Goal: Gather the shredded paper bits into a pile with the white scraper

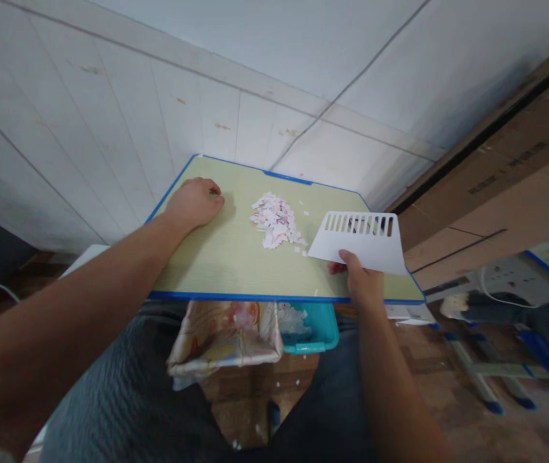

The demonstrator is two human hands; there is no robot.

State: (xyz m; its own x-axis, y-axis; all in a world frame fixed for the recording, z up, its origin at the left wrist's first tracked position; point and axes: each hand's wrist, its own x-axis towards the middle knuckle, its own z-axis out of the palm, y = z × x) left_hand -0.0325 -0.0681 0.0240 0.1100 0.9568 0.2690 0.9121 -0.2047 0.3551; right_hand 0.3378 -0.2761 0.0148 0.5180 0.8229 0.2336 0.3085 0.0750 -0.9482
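My right hand [359, 273] grips the lower edge of a thin white slotted panel [356, 247], thumb on its face. A row of slots runs along the panel's top, and it is tilted above the right part of the table [221, 270]. A heap of small torn paper scraps [277, 218], white with pinkish marks, lies mid-table, just left of the panel, with a few loose bits around it. My left hand [197, 201] rests on the table left of the heap, fingers curled in, nothing visible in them.
Below the table's front edge, between my legs, are a cloth-lined basket [226, 360] and a teal plastic bin [308, 348] with whitish scraps inside. Cardboard boxes [496, 186] stand at the right, a white wall [265, 122] behind. At far right, part of another person's leg [501, 315] shows.
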